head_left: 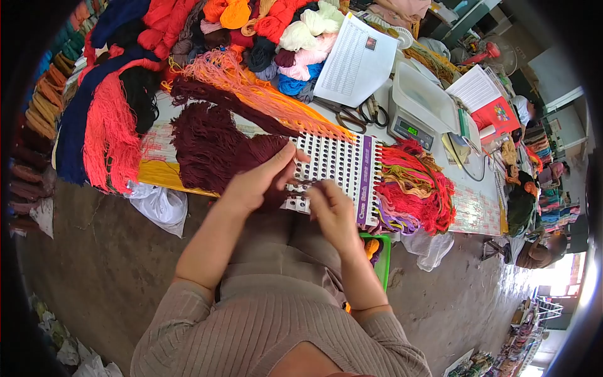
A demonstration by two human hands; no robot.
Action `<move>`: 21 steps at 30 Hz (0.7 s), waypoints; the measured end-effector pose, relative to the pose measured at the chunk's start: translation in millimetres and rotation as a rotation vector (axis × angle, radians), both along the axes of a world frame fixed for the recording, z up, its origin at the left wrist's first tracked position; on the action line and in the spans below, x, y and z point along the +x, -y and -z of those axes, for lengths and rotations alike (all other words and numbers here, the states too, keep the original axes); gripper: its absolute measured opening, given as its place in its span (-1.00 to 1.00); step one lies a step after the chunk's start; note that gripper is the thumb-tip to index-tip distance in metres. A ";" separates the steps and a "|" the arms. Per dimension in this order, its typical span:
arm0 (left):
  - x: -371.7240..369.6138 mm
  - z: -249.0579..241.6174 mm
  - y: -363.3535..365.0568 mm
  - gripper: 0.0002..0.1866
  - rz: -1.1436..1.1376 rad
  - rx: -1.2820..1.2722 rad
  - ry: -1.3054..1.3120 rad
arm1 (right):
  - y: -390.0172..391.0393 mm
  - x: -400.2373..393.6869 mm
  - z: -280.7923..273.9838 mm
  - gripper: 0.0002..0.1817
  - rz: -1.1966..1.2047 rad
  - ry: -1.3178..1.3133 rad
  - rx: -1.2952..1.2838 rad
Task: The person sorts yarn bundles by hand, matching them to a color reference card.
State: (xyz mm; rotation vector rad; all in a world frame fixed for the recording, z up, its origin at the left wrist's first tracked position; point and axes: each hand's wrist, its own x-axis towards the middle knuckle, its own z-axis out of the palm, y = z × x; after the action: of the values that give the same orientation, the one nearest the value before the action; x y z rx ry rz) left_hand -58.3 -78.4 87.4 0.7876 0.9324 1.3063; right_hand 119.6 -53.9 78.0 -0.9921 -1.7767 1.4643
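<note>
A white thread card [333,163] full of punched holes, with a purple strip reading "Cross Stitch", lies at the table's front edge. My left hand [264,179] is closed around a bundle of dark maroon embroidery thread [210,147] at the card's left side. Over the card's lower part, my right hand [333,210] has its fingers pinched on a dark maroon strand by the holes. Multicoloured threads [414,188], mostly red, hang from the card's right edge. Orange threads [251,88] run to its top left corner. The fingertips partly hide the strand.
Scissors [375,114] lie behind the card, near a printed sheet [355,60]. A digital scale [411,129] with a clear plastic tray stands at the back right. Coral skeins [113,132] drape over the table's left end. A green basket [382,261] sits below the table edge.
</note>
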 end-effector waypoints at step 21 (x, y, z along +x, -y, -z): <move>-494.6 -64.6 41.9 -0.86 -0.883 0.419 0.436 | -236.8 449.9 -96.7 -0.89 1.100 -0.571 0.437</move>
State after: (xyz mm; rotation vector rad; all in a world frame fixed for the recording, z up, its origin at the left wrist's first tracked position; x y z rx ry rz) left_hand -552.9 -120.3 152.0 0.3450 0.6598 2.3870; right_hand 569.5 183.0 174.7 -0.9302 -0.8000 0.5237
